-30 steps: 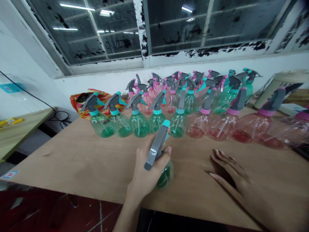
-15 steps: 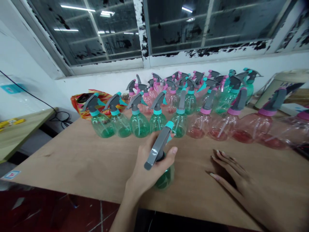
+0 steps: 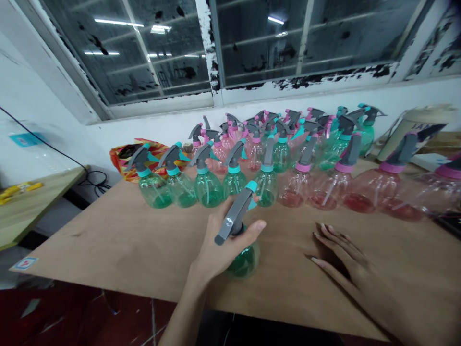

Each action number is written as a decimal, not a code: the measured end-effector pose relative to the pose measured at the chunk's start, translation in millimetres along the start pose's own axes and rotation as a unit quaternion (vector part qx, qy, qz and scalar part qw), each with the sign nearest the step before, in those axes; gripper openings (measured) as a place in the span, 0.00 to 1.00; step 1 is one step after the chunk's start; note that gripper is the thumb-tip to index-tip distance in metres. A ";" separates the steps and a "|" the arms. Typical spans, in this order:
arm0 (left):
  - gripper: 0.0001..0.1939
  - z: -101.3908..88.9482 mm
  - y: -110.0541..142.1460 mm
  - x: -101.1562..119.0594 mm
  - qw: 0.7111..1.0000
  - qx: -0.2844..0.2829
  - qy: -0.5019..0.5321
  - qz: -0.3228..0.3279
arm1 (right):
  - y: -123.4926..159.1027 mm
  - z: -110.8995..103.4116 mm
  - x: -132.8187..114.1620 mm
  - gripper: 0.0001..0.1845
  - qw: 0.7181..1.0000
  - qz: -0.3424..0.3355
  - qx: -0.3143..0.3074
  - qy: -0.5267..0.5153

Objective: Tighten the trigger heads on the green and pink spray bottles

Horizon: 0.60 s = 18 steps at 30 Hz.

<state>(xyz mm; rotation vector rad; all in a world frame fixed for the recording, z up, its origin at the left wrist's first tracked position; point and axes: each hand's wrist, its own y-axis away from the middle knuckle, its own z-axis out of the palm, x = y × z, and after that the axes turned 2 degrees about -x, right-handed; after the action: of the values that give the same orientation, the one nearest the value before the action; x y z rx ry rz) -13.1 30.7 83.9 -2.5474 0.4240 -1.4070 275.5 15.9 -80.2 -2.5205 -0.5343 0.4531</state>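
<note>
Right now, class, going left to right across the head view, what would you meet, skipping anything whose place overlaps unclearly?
Yellow objects, patterned bag, left hand gripping a green spray bottle, right hand, cream container.

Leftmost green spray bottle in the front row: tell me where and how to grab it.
Probably best around its turquoise collar, coming from the near side. The collar is narrower than the rounded green body below. The grey spray head juts left, the turquoise trigger sticks out right, and the second green spray bottle stands close on the right.
</note>
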 end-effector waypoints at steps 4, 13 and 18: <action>0.21 -1.4 1.0 0.8 1.000 0.007 -0.016 -0.010 | 0.7 1.7 1.2 0.31 1.000 0.005 -0.010 -0.004; 0.29 -4.8 2.5 -1.7 0.999 0.014 -0.046 -0.008 | 2.5 3.6 3.7 0.32 1.000 0.020 -0.011 -0.018; 0.34 -7.9 13.9 -9.4 0.991 0.001 -0.134 -0.004 | 1.5 3.1 2.9 0.30 0.999 0.023 -0.008 -0.022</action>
<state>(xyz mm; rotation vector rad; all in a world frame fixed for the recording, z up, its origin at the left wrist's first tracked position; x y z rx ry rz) -26.7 20.6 76.4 -2.6870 0.3638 -1.0444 277.1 17.4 -84.2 -2.5483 -0.4983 0.5247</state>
